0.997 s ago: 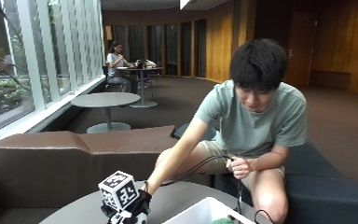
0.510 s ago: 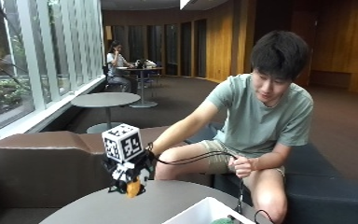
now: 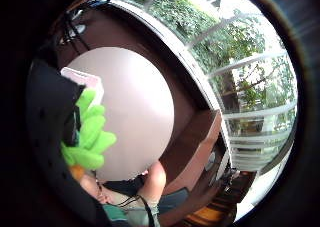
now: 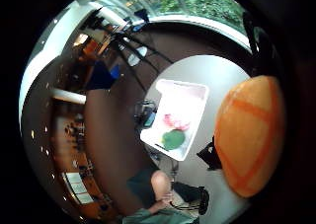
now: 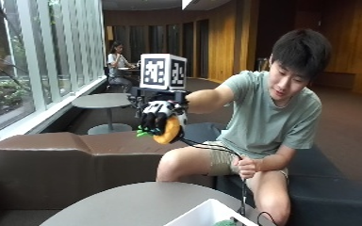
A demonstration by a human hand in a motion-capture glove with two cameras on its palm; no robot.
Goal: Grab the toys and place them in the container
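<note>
Carrot toy (image 5: 167, 131): orange body, green leafy top, held in the air at centre-left of the outside view, well above the surface (image 5: 131, 205). Right hand (image 5: 159, 115), black glove, has its fingers curled over the toy from above; the green top shows just beside the fingertips on the left. In the thumb-side palm view the orange body (image 4: 249, 135), crossed by darker orange lines, fills much of the frame's right, close to the palm. In the little-finger-side view the green leaves (image 3: 90, 137) sit against the glove at left, with a bit of orange just below them.

Container (image 5: 209, 215): white, open-topped, on the round grey surface at the bottom centre of the outside view, below and to the right of the raised hand. Thumb-side view shows its inside (image 4: 197, 93): 1 pink toy (image 4: 175, 121) and 1 green toy (image 4: 173, 139), touching or nearly so.

Left hand (image 5: 247, 167), bare, rests near the person's knee, gripping a cable. Person sits on a dark bench (image 5: 49, 162) behind the surface.
</note>
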